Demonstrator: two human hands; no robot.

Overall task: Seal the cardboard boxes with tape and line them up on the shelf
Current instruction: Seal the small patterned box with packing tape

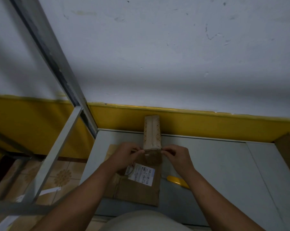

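Where the view begins, a pale garment (146,220) fills the bottom edge and both forearms reach forward over it.

- Flattened cardboard (137,190) lies on the grey shelf (224,164), with a white printed label (141,175) on its far half. The left forearm covers its near left corner.
- Yellow object (176,180) just right of the flat sheet, partly hidden under the right forearm; cannot tell what it is.
- Left grip (125,155) and right grip (177,157) are level with each other, fingers curled. Each pinches a near top corner of the small cardboard box (152,130), left side and right side.
- Box sits between the two grips, at the far end of the flat sheet. A pale strip runs along the centre seam of its top. Its near face is in shadow and blurred.
- Left: metal frame (57,147), tiled floor (62,175) below.
- Far right edge: another cardboard box (287,147).
- Behind: yellow band (191,120), then white wall (157,55).
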